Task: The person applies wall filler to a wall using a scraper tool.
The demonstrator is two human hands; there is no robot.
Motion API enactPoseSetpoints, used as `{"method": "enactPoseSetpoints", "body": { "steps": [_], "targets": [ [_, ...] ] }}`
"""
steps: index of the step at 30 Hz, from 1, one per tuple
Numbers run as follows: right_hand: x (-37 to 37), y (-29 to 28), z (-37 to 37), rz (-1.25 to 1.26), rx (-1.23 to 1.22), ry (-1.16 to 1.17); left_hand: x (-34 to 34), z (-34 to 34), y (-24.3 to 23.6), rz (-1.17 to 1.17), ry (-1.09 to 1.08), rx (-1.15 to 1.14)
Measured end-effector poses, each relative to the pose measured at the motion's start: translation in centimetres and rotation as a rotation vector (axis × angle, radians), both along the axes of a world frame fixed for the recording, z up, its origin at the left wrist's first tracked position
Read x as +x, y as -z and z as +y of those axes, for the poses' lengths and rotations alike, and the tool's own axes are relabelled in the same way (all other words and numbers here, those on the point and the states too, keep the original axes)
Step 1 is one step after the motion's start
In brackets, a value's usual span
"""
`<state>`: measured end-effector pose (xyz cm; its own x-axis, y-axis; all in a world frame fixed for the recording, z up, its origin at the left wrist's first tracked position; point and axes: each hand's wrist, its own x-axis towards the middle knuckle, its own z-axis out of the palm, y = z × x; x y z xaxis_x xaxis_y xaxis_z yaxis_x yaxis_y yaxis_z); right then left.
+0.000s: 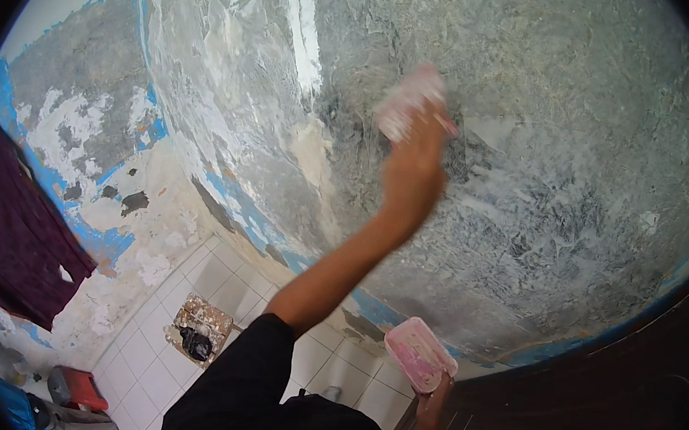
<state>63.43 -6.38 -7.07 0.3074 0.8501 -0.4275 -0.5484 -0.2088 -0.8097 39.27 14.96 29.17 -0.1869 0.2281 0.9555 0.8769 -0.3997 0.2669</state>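
Raised against the grey plastered wall (536, 117), my left hand (416, 176) is closed on a flat pinkish putty scraper (411, 105). Motion blurs the scraper, and white paste smears its face. It is at the wall surface, beside a dark patch; whether its edge touches cannot be told. Lower down on the right, my right hand (435, 390) grips the near end of a pink plastic tray (421, 351). Whitish paste coats the inside of the tray. Some fingers of the right hand are hidden by the tray.
A paste-spattered square board (206, 322) with a black plastic bag (196, 343) lies on the white tiled floor (150, 354). Dark purple cloth (20, 225) hangs at the left wall. A red container (83, 389) stands lower left. Dark brown panelling (574, 411) fills the lower right.
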Motion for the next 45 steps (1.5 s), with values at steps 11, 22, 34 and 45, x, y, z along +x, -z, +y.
{"method": "enactPoseSetpoints", "body": {
  "steps": [11, 22, 34, 45],
  "targets": [
    [-2.0, 0.9, -1.8, 0.02, -0.002, 0.005, -3.9, -5.5, 2.6, 0.161, 0.246, 0.118],
    [-5.0, 1.6, -1.8, -0.003, -0.033, 0.054, -9.9, -0.8, 15.0, 0.339, 0.165, -0.056],
    [-8.1, -1.2, 1.3, 0.031, 0.047, -0.106, -11.7, 1.7, -0.2, -0.053, 0.07, -0.085],
    [-7.8, 0.9, 0.3, -0.049, -0.016, -0.044, -10.6, -1.9, 9.4, 0.367, 0.287, 0.034]
  ]
}}
